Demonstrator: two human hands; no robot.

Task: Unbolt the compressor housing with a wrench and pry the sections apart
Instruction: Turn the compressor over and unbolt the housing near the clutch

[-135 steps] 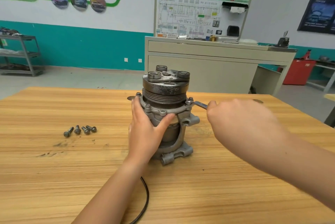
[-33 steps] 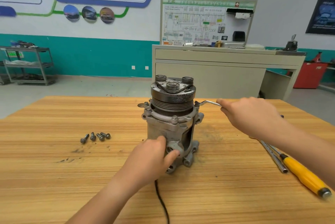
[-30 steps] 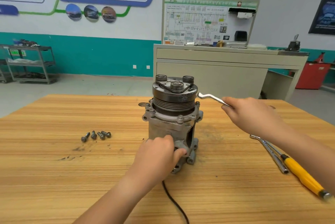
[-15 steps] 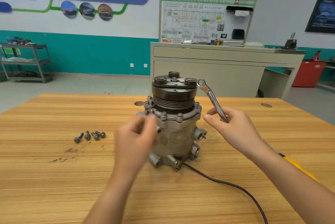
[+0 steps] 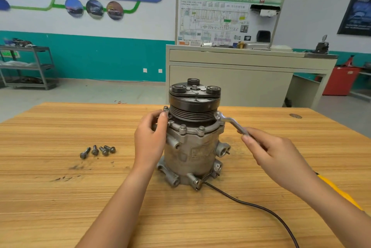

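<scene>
A grey compressor stands upright on the wooden table, its black pulley on top. Bolts ring the housing flange below the pulley. My left hand rests against the compressor's left side, and its thumb and fingers pinch a raised bolt at the flange's left edge. My right hand grips the handle of a silver wrench. The wrench's ring end sits at the flange's right edge, just under the pulley.
Several loose bolts lie on the table to the left. A black cable runs from the compressor's base toward the near right. A yellow tool handle shows behind my right forearm. A beige training bench stands beyond the table.
The compressor was turned on the table. My left hand rose from its base to the flange's left bolt. My right hand swung the wrench down from the air onto the flange's right side.
</scene>
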